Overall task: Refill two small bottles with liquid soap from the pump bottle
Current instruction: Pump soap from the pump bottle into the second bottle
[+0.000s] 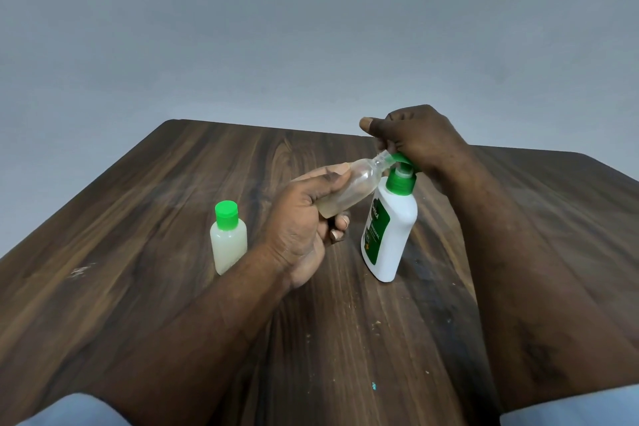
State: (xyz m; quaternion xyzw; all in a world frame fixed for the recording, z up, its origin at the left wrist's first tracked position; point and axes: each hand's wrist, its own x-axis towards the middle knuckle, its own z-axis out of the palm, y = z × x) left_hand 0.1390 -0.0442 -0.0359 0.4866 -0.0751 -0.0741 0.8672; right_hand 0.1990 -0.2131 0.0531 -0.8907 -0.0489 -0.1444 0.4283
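Bare left forearm (193, 322) and right forearm (518, 252), short-trimmed nails on the fingers (340, 221). Light blue cloth at left sleeve (79, 408) and right sleeve (570, 405) (cut off by the lower corners).

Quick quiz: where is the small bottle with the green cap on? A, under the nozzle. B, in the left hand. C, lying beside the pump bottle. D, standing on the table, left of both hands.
D: the capped bottle stands upright on the table, while the left hand holds the uncapped bottle to the nozzle of the pump bottle.
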